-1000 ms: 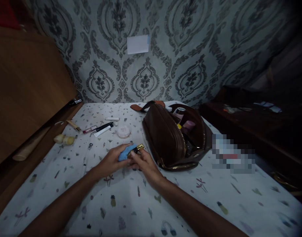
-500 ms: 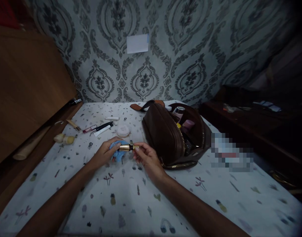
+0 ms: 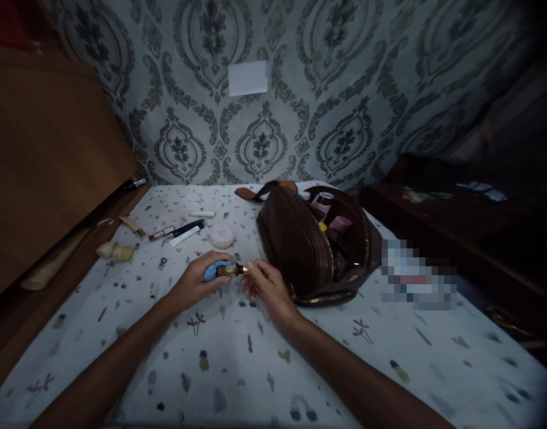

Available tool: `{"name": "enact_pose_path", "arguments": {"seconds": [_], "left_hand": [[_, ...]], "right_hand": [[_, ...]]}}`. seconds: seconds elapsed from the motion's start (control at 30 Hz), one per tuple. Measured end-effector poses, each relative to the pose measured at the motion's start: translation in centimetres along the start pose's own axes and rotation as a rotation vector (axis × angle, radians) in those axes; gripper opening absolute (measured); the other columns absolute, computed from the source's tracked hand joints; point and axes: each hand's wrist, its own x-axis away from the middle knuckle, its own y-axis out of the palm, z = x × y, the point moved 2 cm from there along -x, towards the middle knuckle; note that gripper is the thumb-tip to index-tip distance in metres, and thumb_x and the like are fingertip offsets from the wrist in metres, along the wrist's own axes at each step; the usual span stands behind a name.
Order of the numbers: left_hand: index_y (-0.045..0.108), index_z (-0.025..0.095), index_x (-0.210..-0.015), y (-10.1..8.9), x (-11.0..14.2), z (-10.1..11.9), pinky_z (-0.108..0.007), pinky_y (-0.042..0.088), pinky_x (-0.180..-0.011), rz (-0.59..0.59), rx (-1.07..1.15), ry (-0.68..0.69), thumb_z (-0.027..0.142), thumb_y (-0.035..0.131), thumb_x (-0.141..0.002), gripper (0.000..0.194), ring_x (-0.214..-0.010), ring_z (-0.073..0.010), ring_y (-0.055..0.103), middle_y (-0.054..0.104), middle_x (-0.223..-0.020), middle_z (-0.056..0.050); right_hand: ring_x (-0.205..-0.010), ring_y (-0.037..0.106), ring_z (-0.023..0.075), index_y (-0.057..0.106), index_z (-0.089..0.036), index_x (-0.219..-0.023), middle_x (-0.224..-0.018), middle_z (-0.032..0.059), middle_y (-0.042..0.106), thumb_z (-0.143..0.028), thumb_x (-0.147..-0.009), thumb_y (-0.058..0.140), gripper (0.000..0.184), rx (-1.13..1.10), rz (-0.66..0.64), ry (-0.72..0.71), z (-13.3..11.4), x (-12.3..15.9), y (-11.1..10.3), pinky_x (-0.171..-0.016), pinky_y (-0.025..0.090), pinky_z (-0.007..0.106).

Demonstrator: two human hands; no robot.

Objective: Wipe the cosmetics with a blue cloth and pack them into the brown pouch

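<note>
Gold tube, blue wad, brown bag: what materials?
Gold tube: metal or metallised plastic, going by its shiny glints.
Blue wad: probably soft fabric; matte, bending against the tube.
Brown bag: leather or imitation; smooth, soft sheen, seamed edges.

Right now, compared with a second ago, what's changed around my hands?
The gold-and-black tube, tilted up toward the right before, is now nearly level. Your right hand has shifted its fingers to the tube's right end. Your left hand still holds the blue cloth at the other end. The brown bag and round compact stayed put.
</note>
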Motion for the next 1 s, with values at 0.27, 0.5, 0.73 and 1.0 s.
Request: {"name": "enact_pose_path", "arguments": {"seconds": [0.27, 0.5, 0.73, 1.0], "left_hand": [[0.065, 0.018, -0.112, -0.1, 0.1, -0.6, -0.022, 0.042, -0.047, -0.053, 0.014, -0.102, 0.051, 0.053, -0.092, 0.040, -0.053, -0.0121, 0.051, 0.061, -0.072, 0.000], [0.060, 0.017, -0.083, -0.3, -0.3, 0.5, -0.024, 0.040, -0.062, 0.041, -0.169, -0.036, 0.050, 0.041, -0.096, 0.040, -0.064, -0.0137, 0.052, 0.057, -0.068, 0.002], [0.053, 0.019, -0.073, 0.3, -0.1, 1.8, -0.022, 0.038, -0.053, 0.195, -0.051, -0.145, 0.057, 0.045, -0.091, 0.043, -0.056, -0.0115, 0.046, 0.047, -0.061, 0.005], [0.051, 0.021, -0.076, 3.4, 0.2, 4.4, -0.017, 0.027, -0.033, 0.131, 0.317, -0.500, 0.069, 0.059, -0.077, 0.048, -0.037, -0.0081, 0.036, 0.045, -0.050, 0.008]], "right_hand": [[-0.049, 0.053, 0.0109, 0.057, -0.021, -0.096, -0.063, -0.0053, 0.060, -0.057, -0.073, 0.076, 0.047, -0.045, -0.058, -0.096, -0.3, 0.4, 0.5, -0.043, 0.035, 0.021], [-0.049, 0.052, 0.0103, 0.053, -0.021, -0.092, -0.062, -0.0062, 0.056, -0.051, -0.083, 0.066, 0.034, 0.079, -0.123, -0.210, -0.3, 0.9, 0.8, -0.044, 0.036, 0.020], [-0.065, 0.055, 0.0122, 0.060, -0.019, -0.087, -0.073, -0.0021, 0.058, -0.035, -0.089, 0.061, 0.016, 0.487, -0.017, -0.524, -2.7, 2.7, 0.8, -0.060, 0.042, 0.023], [-0.072, 0.060, 0.0149, 0.062, -0.017, -0.092, -0.080, 0.0034, 0.064, -0.037, -0.098, 0.054, 0.022, 0.797, -0.011, -0.859, -4.8, 5.8, -0.9, -0.067, 0.047, 0.025]]}}
